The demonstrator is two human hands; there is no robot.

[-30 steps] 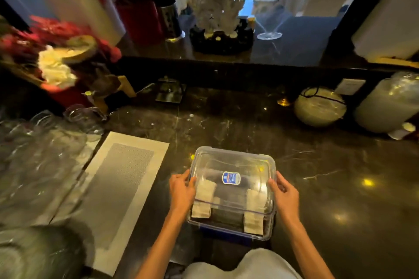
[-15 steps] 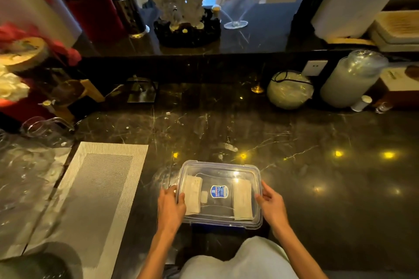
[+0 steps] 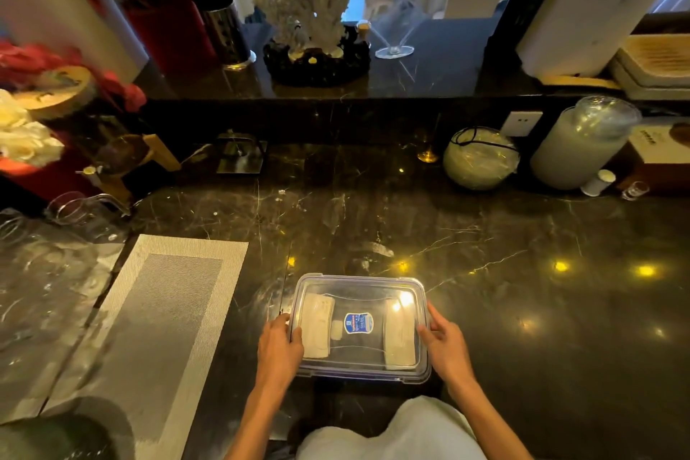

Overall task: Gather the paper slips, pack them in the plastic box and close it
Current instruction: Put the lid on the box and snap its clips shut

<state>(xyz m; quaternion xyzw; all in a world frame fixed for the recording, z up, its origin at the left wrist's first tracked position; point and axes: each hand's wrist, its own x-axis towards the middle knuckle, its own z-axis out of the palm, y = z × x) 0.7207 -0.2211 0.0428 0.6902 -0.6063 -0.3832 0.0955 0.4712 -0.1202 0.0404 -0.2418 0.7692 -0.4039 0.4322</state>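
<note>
Hands grip the plastic box (image 3: 359,329) between them, left hand (image 3: 279,349) and right hand (image 3: 444,345) clasping opposite edges, paper slips (image 3: 317,325) inside; press each lid edge evenly until latched.

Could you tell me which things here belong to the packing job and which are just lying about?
Job: plastic box, its lid on; paper slips inside; left hand and right hand on its sides.
Lying about: placemat, wine glass, coral ornament.
</note>
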